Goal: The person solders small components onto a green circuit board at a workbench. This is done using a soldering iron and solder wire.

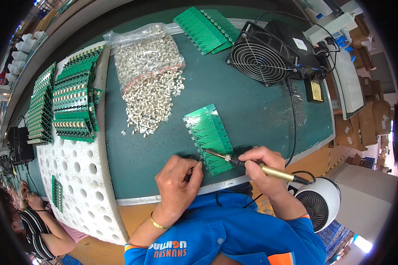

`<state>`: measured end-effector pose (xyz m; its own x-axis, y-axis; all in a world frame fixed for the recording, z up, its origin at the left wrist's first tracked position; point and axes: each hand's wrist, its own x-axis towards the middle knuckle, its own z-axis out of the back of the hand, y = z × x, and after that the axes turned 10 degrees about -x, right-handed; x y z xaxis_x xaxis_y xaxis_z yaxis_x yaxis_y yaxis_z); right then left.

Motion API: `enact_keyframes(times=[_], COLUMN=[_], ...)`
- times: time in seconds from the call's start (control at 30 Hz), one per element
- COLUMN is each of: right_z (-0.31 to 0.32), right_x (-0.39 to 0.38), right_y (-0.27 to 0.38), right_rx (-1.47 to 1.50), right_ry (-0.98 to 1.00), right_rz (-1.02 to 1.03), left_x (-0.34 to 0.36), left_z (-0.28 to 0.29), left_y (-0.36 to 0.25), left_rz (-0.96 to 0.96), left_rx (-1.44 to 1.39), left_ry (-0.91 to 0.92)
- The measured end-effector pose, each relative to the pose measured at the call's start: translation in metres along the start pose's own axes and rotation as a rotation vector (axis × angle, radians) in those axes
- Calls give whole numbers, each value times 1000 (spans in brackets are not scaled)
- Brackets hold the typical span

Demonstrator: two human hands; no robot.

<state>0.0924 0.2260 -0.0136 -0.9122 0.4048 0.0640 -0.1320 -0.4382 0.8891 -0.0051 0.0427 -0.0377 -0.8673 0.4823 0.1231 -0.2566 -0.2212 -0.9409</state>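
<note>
A green circuit board panel (212, 134) lies on the dark green work mat, with small white parts along its left edge. My right hand (264, 172) is closed around the gold handle of a soldering iron (276, 172). The iron's tip reaches the left edge of the panel, toward its near end. Beside that same edge, my left hand (177, 182) is closed, thumb and fingers pinched together near the panel's lower left corner. Whatever it pinches, if anything, is too small to make out.
Small white connectors (148, 108) spill from a clear plastic bag (148, 55). More green panels (205, 31) lie at the back, beside a black fan (258, 59). Populated boards (73, 99) stand on white foam (82, 176) at left. Another person (42, 225) sits far left.
</note>
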Motion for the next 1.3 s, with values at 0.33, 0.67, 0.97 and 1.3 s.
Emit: enact_keyframes(times=[0.33, 0.67, 0.97, 1.3], right_z=[-9, -17, -17, -13], right_x=[-15, -25, -26, -20], right_y=[1, -2, 0, -1], right_rx=[-123, -156, -219, -243], right_ry=[-33, -50, -40, -57], right_rz=[193, 337, 394, 428], left_x=[1, 0, 0, 1], left_z=[1, 0, 1, 1], left_y=[0, 1, 2, 2], left_rz=[3, 6, 20, 7], left_rx=[-14, -21, -33, -32], left_ry=[0, 8, -2, 2])
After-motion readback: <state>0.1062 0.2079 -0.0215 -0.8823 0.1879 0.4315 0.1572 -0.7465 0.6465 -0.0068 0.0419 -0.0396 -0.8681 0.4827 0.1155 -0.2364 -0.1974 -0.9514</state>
